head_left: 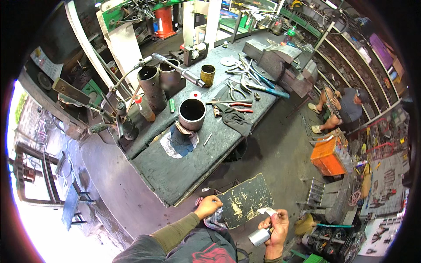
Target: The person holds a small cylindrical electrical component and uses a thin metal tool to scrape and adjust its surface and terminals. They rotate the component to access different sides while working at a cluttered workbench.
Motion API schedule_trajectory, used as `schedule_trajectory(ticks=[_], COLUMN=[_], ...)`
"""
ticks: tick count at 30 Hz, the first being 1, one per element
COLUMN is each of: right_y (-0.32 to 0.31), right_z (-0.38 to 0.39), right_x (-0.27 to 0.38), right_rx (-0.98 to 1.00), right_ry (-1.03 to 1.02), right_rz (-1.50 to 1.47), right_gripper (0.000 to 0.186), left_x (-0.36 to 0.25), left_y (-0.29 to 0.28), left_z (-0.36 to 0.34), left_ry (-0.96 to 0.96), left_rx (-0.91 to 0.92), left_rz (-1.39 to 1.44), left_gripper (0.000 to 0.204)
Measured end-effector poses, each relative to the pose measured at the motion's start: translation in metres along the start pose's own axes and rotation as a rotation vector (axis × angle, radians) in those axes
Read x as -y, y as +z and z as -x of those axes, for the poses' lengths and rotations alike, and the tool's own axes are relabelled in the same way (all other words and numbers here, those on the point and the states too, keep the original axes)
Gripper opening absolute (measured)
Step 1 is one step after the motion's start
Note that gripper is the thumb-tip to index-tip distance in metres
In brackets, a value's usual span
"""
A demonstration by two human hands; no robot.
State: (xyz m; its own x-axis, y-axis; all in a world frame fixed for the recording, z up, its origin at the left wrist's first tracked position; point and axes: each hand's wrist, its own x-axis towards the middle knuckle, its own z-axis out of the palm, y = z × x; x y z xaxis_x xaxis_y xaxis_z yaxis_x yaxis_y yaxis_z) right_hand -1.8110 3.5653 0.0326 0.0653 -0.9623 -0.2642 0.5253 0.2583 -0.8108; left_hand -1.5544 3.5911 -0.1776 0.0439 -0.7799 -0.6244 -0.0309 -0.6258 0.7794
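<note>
My left hand (208, 207) is closed on a crumpled patterned rag (214, 220) close to my body. In my right hand (277, 229) a short silver metal cylinder (259, 237) rests against the lower fingers. A small white scrap (266, 211), paper or cloth, is pinched between thumb and fingertips of the same hand. Between and beyond my hands lies a worn dark board (246, 200) with chipped paint. Farther off, on the workbench (175, 177), an open dark metal sleeve (192, 115) stands by a stained white cloth (169, 147).
Pliers (237, 92), a blue-handled tool (265, 90) and a dark rag (237, 120) lie on the bench near a large vise (287, 63). Tall metal tubes (152, 90) stand at its left side. A seated person (346, 107) is at the right, behind an orange box (329, 153).
</note>
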Motion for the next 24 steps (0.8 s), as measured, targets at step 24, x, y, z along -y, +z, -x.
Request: schedule_trajectory(ticks=[24], right_y=[0.076], right_z=[-0.324], right_x=[-0.025], right_rx=[0.634], right_ry=[0.739], right_rz=[0.312], right_gripper=[0.011], left_x=[0.044], left_y=[0.101], left_z=[-0.287], left_ry=[0.001], left_rx=[-0.082], left_rz=[0.077], left_gripper=[0.039])
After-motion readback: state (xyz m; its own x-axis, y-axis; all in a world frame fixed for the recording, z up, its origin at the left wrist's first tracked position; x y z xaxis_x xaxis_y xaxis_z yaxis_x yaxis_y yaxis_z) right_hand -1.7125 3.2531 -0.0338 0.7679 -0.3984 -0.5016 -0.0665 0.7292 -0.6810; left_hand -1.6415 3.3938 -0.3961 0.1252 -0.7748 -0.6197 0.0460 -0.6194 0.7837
